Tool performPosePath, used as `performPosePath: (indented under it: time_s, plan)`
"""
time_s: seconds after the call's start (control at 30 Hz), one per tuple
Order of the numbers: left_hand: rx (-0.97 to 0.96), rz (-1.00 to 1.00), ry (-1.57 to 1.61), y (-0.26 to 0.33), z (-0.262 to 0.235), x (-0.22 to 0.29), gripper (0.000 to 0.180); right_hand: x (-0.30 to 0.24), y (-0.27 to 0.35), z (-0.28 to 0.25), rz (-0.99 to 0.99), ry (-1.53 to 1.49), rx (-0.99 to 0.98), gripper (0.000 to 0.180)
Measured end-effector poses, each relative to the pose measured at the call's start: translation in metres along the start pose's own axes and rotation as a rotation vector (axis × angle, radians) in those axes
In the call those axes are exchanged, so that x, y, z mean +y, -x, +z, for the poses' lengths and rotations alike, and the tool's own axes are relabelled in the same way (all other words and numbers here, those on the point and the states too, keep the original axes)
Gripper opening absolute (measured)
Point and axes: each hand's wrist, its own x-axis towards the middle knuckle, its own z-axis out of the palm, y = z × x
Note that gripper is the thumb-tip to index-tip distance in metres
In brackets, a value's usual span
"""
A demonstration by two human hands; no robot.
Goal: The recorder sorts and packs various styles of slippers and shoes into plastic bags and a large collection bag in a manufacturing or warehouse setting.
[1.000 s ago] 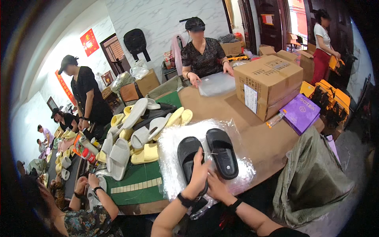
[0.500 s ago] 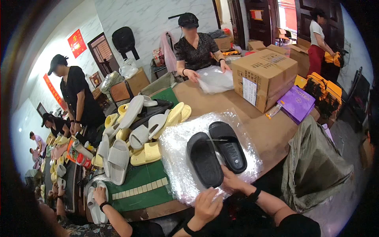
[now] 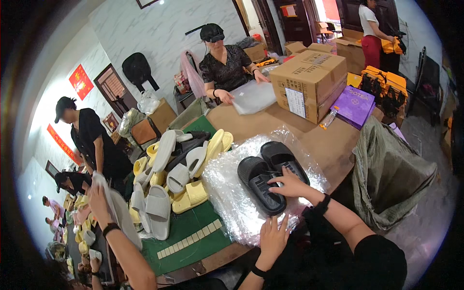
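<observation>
A pair of black slide slippers lies in front of me on a stack of clear plastic bags (image 3: 220,186). The left slipper (image 3: 270,197) and right slipper (image 3: 278,152) overlap slightly, straps at the far end, insoles facing up. My right hand (image 3: 295,185) reaches over them with fingers stretched out and apart, the fingertips at the insoles close to a thin dark strand between the two. Below the heel of the left slipper, my left hand (image 3: 273,241) rests at the near edge of the bags, fingers spread and nothing in it.
Grey and yellow slippers (image 3: 193,162) are heaped on a green mat (image 3: 193,249) to the left. A co-worker's hand (image 3: 98,198) holds a grey slipper there. Across the table a person (image 3: 229,72) handles a plastic bag (image 3: 253,96) beside a cardboard box (image 3: 309,87).
The left black slipper has turned to show its insole and strap. My right hand has moved up over the pair, and my left hand has opened out lower down. The whole view has shifted.
</observation>
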Motion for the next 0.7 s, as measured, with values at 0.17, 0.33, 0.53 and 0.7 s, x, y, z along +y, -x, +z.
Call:
performPosePath:
  time_s: [0.17,0.33,0.53,0.7]
  plan:
    - [0.025,-0.041,-0.026,-0.001,0.009,0.003,0.049,-0.009,-0.043,0.008,0.056,0.237,0.016,0.05]
    - [-0.039,-0.102,0.029,-0.005,0.018,-0.002,0.037,-0.002,-0.056,0.012,-0.041,0.126,0.013,0.048]
    - [0.116,-0.165,-0.123,0.016,0.041,-0.013,0.037,-0.016,0.032,-0.014,-0.522,-0.135,0.108,0.039]
    - [0.146,-0.08,-0.022,0.019,0.031,-0.01,0.038,-0.012,0.089,-0.055,-0.657,-0.39,-0.35,0.033]
